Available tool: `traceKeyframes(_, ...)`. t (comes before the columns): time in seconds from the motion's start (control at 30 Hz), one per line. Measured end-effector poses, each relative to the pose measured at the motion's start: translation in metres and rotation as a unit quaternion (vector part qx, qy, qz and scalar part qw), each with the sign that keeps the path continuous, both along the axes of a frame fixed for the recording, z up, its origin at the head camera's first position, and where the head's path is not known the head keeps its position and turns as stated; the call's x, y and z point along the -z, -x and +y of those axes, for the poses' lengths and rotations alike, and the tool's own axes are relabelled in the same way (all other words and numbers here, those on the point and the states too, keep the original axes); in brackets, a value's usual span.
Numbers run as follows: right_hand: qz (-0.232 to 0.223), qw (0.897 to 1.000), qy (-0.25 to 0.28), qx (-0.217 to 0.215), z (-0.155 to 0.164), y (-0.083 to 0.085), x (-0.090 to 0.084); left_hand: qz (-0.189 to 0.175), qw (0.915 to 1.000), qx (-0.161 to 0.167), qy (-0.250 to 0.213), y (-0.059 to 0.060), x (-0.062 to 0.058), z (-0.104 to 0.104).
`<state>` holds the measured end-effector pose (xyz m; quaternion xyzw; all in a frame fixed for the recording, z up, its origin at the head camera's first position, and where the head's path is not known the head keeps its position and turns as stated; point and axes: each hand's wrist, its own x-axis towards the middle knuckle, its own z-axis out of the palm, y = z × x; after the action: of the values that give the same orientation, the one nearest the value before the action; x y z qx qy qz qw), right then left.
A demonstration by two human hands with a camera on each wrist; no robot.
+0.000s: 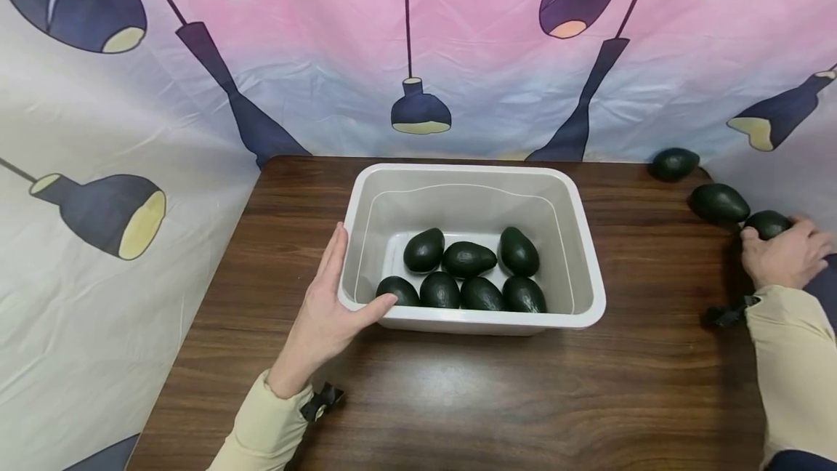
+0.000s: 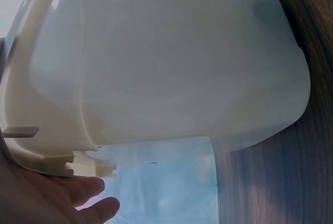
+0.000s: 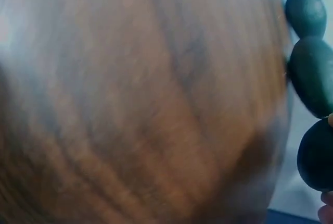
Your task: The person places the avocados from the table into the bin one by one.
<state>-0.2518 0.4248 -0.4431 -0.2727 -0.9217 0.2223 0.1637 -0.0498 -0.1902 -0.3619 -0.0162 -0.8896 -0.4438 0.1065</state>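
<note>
A pale grey plastic bin stands on the wooden table with several dark green avocados on its floor. My left hand rests at the bin's front left corner, its fingers straight along the outer side and the thumb over the front rim. In the left wrist view, fingertips show past the bin's rim. Far to the right, my right hand grips one avocado between thumb and fingers at the table's right edge. Most of that hand falls outside the right wrist view.
Beyond the gripped avocado, two more avocados lie in a line along the right edge, a middle one and a far one. Printed fabric hangs behind the table and at its sides.
</note>
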Motion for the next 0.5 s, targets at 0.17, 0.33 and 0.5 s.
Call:
traceKeyframes(0.17, 0.064, 0.998, 0.002, -0.019, -0.006, 0.001, -0.008, 0.001, 1.0000, 0.000, 0.003, 0.000, 0.000, 0.000)
traceKeyframes(0.33, 0.099, 0.995, 0.010, -0.027, -0.015, 0.001, -0.022, 0.004, 1.0000, 0.001, 0.003, 0.000, 0.001, 0.000)
traceKeyframes(0.5, 0.095, 0.995, 0.021, -0.021, -0.034, 0.000, -0.046, 0.007, 1.0000, 0.002, 0.002, 0.000, 0.002, 0.000)
